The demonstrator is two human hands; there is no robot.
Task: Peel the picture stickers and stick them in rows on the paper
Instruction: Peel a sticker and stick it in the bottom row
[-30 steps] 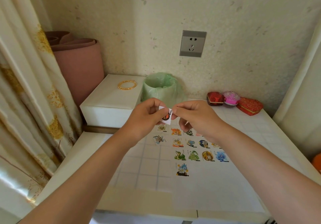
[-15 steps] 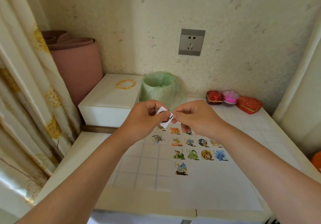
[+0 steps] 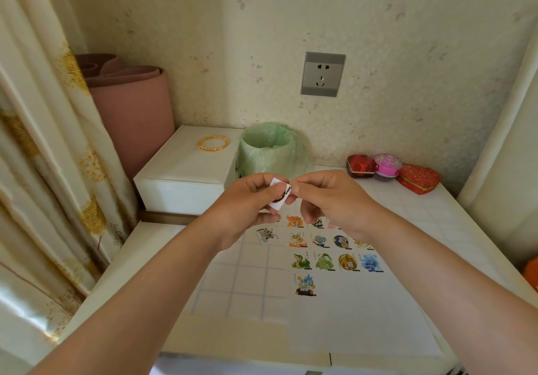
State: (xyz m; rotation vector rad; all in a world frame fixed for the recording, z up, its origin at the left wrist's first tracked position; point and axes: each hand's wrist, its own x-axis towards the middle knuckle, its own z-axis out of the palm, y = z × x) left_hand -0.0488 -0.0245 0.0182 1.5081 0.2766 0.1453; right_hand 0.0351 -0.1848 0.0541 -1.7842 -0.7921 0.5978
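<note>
Pinching the sticker piece from its left side, the left hand is holding it in the air in front of the green-lined bin, thumb in front and curled fingers behind. The piece is standing close to upright, long axis steep, picture side toward the camera. Meeting it from the right, the right hand is nipping its upper right edge with thumb and forefinger tips, working at the peel, by my reading; whether the picture is lifting off the backing is too small to tell. Both hands are touching the piece, so neither is nearer. The paper is lying on the tiled surface below the hands, toward the person and a little right. Its nearest row is holding one blue sticker at the left end, and the free spot beside it looks like the target, an easier reach for the right hand. Against a second ago, the hands are keeping the same place, the piece is tilting more, and the rows are unchanged.
</note>
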